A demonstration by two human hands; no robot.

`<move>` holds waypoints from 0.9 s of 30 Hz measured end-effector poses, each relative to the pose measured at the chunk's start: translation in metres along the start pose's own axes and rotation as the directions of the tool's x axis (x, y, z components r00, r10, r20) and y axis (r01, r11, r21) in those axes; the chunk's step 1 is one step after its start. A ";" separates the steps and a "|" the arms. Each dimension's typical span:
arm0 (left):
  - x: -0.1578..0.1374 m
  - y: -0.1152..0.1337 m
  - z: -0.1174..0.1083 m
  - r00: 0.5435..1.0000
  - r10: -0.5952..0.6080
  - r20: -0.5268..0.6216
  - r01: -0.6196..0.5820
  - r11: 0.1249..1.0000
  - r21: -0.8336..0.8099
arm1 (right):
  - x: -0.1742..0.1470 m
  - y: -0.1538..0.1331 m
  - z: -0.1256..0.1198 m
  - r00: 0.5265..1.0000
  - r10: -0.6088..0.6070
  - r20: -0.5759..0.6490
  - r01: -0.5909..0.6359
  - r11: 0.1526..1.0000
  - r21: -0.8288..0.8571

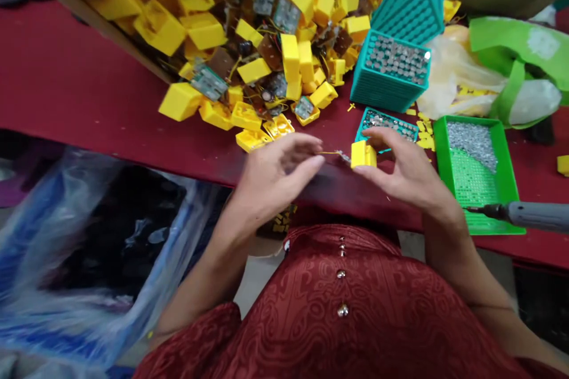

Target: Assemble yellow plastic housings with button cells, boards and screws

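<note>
In the head view my right hand (402,169) grips a small yellow plastic casing (363,155) between thumb and fingers, above the table's front edge. A thin yellow wire (329,153) and a small metallic-looking part (343,156) stretch from the casing toward my left hand (287,172). The wire's end lies between my left thumb and fingers, which are drawn together around it. Just behind my right hand lies a teal tray (363,124) with several round metal cells in it.
A heap of yellow casings (204,29) with wired parts fills the back left. Stacked teal trays (389,80) stand behind. At right are a green basket (486,189) of small metal pieces and a grey screwdriver (533,214). A plastic-lined container (93,148) sits below left.
</note>
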State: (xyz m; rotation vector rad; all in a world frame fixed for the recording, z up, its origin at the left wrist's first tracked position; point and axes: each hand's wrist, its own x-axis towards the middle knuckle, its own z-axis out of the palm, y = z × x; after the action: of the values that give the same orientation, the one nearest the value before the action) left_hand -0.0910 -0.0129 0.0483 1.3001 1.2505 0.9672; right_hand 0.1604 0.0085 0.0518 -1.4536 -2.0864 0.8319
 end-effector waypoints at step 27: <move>-0.078 -0.044 0.007 0.907 -0.389 0.163 0.421 0.812 -0.403 | 0.096 -0.051 0.093 0.958 0.019 0.286 0.079 0.942 -0.327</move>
State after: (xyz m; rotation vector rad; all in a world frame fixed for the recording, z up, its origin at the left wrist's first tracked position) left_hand -0.1010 -0.0946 0.0122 0.6745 1.1139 0.8137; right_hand 0.0324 0.0661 0.0247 -1.5392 -2.5656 0.7350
